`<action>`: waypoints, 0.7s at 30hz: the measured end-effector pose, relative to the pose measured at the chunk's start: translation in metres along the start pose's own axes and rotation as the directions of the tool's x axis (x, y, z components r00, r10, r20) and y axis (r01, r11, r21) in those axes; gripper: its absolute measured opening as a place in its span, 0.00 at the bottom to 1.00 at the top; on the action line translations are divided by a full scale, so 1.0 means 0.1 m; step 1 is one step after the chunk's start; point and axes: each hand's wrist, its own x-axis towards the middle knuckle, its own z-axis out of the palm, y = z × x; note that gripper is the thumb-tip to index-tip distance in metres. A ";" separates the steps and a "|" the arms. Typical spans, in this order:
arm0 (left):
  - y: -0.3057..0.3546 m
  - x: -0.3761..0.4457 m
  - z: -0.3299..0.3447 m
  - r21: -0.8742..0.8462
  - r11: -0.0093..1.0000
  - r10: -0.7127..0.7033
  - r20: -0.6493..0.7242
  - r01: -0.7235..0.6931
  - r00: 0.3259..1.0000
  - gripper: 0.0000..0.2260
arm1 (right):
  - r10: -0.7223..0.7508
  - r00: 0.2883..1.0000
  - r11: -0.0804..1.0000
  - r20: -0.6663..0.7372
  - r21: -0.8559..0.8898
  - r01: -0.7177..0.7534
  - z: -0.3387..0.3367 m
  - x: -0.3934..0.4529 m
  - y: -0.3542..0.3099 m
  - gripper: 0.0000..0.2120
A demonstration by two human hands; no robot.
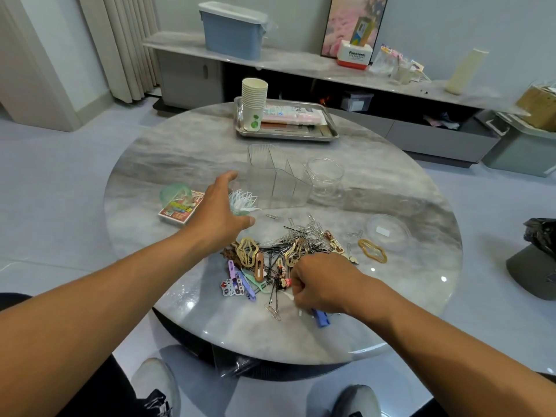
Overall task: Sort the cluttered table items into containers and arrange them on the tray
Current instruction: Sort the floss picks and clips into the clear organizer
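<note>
1. Grey marble makes up the round tabletop [186, 152], with a long low shelf against the wall behind it.
2. At the far edge of the tabletop sits a metal tray [329, 132], holding a stack of paper cups [254, 100] at its left end and flat packets [290, 115] beside them.
3. Near the middle stands a clear divided organizer [278, 176], with a clear jar [325, 176] just to its right.
4. Toward the right edge lies a clear lid [388, 231], and a gold hair clip [373, 249] rests just beside it.
5. A mixed pile of hair clips, bobby pins and paper clips [288, 251] covers the near centre.
6. By the left edge lies a card box [180, 210] with a green cap [174, 194] resting on it.
7. The left hand [219, 212] reaches out with fingers spread and relaxed, over a spiky white and green object [243, 201]; whether it touches is unclear.
8. The right hand [319, 284] is at the near side of the pile, fingers curled downward; what they pinch cannot be told. A blue clip [322, 319] shows just below it.
</note>
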 end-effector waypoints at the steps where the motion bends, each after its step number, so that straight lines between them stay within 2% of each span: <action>1: 0.00 0.00 0.00 0.003 1.000 -0.002 0.000 0.002 1.000 0.44 | -0.001 1.000 1.000 -0.005 -0.027 0.001 0.00 0.01 0.01 0.06; 3: 0.00 -0.01 -0.01 0.005 1.000 -0.009 -0.001 0.009 1.000 0.45 | -0.024 0.999 0.995 -0.027 -0.094 0.021 0.02 0.04 0.00 0.04; 12: -0.01 -0.04 -0.04 0.001 1.000 -0.030 0.009 0.030 1.000 0.45 | -0.132 0.980 0.962 -0.147 -0.259 0.090 0.06 0.09 -0.03 0.13; 16: -0.01 -0.04 -0.05 0.003 0.999 -0.036 0.011 0.036 0.999 0.45 | -0.133 0.982 0.972 -0.132 -0.210 0.104 0.07 0.12 -0.01 0.15; 21: 0.01 -0.02 -0.07 -0.007 0.999 -0.051 0.013 0.051 0.999 0.45 | -0.017 0.997 0.999 -0.077 -0.034 0.015 -0.10 0.11 0.05 0.06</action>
